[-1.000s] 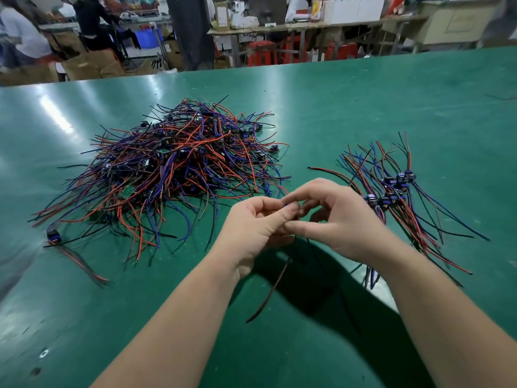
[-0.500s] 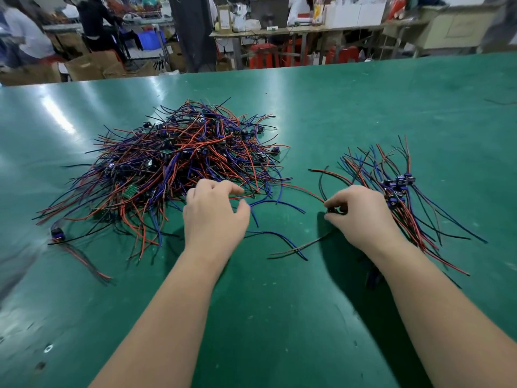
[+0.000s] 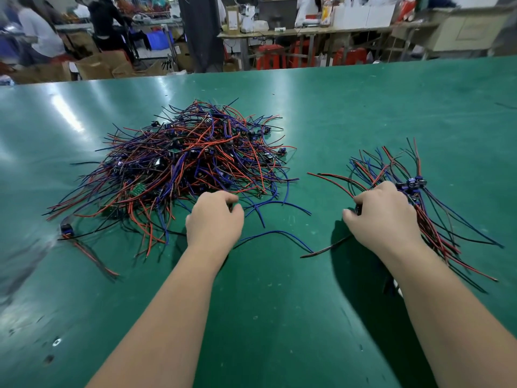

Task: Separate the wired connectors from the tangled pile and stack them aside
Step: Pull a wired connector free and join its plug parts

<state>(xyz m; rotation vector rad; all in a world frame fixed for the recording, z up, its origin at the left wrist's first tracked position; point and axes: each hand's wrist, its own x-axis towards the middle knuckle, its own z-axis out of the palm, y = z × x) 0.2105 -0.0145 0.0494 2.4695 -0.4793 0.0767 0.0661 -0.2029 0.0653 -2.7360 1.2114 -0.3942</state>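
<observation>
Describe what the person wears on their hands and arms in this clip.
Nothing. The left hand and right hand are bare: no gloves, rings, watch or wrist strap. Both forearms are uncovered to the frame's bottom edge, with no sleeve in view.

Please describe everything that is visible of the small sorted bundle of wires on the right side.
The sorted bundle lies flat on the green table, apart from the big pile. Its thin red, blue and black wires fan out both ways from a cluster of dark blue connectors. The right hand rests on its left edge.
</observation>
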